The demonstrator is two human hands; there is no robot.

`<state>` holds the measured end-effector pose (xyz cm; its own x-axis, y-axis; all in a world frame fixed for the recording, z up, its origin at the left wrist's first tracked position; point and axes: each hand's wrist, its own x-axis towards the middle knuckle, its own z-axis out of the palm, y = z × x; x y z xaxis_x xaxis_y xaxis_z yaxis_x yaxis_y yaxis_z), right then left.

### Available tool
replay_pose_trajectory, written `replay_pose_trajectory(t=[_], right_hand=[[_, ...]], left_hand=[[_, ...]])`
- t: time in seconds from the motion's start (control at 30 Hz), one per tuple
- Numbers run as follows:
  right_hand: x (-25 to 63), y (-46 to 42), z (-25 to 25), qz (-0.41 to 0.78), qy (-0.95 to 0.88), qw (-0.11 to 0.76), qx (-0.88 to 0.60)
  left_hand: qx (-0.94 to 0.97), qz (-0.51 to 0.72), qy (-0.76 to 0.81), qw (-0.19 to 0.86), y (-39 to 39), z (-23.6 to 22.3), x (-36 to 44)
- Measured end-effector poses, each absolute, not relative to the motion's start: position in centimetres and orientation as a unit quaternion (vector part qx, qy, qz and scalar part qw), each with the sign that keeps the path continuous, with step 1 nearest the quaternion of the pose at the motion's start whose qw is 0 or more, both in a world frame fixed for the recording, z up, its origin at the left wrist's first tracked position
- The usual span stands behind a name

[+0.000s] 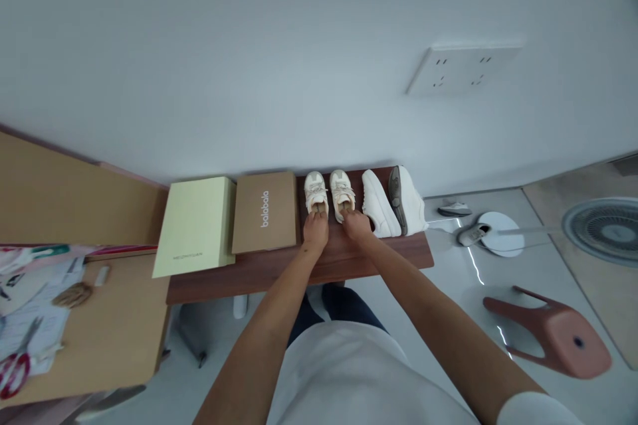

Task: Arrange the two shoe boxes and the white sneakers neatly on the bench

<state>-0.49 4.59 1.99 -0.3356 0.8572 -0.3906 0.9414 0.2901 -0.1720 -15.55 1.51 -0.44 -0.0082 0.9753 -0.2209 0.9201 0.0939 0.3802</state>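
Note:
A pair of small cream sneakers stands side by side on a dark wooden bench, toes toward the wall. My left hand grips the heel of the left sneaker, fingers dipping into its opening. At the heel of the right sneaker is my right hand, closed on it in the same way; the fingertips are partly hidden inside. Just right of that hand lies a white shoe tipped on its side, and beside it its mate shows a grey-brown sole.
Left of the sneakers sit a brown "balabala" shoebox and a pale yellow box. A desk with red scissors is at far left. On the floor at right are a pink stool, a fan and a grey shoe.

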Motion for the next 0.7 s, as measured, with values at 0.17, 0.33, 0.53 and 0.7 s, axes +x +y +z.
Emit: replay_pose_trajectory(t=[0.17, 0.33, 0.53, 0.7], right_hand=[[-1.1, 4.7, 1.6, -0.193, 0.790, 0.123, 0.569], [-1.4, 4.7, 1.1, -0.209, 0.779, 0.136, 0.576], [-1.7, 4.4, 1.5, -0.219, 0.768, 0.126, 0.588], [-0.2, 4.2, 3.1, -0.233, 0.767, 0.049, 0.595]], left_hand=[[0.677, 0.046, 0.703, 0.212, 1.5, -0.7, -15.5], [0.674, 0.048, 0.705, 0.214, 1.4, -1.0, -15.9], [0.661, 0.068, 0.712, 0.226, 1.5, -0.8, -16.5], [0.671, 0.140, 0.695, 0.215, 1.3, 0.6, -15.8]])
